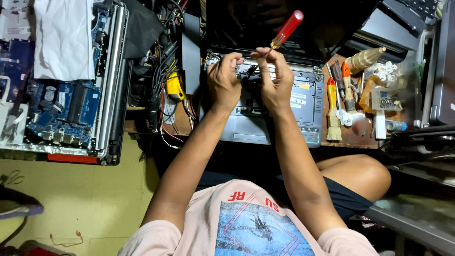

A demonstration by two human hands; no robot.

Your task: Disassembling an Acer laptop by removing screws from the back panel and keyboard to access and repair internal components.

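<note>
At the centre of the head view the left hand [223, 81] and right hand [275, 80] meet over the hinge edge of an opened silver laptop [308, 102], whose keyboard deck is off and whose dark screen stands up toward twelve o'clock. The right hand is closed around a red-handled screwdriver [287, 28], gripping it low near the yellow collar, so the translucent handle sticks out toward one o'clock and the shaft points down toward the chassis. The left hand is curled, its fingertips [235, 58] pinched together just beside the screwdriver's tip; what they hold is too small to tell. At three o'clock of the hands, on the wooden bench [353, 135], lie a small orange-handled brush [332, 106] and more screwdrivers [345, 85], with a cone of pale thread [364, 59] beyond them. At nine o'clock, a tangle of black cables with a yellow tool [174, 85] sits just beside the laptop, and farther out at nine o'clock a second opened laptop shows its blue motherboard [61, 106], partly covered by a white cloth [64, 38]. Toward six o'clock are the person's forearms and pink printed shirt [246, 227].
</note>
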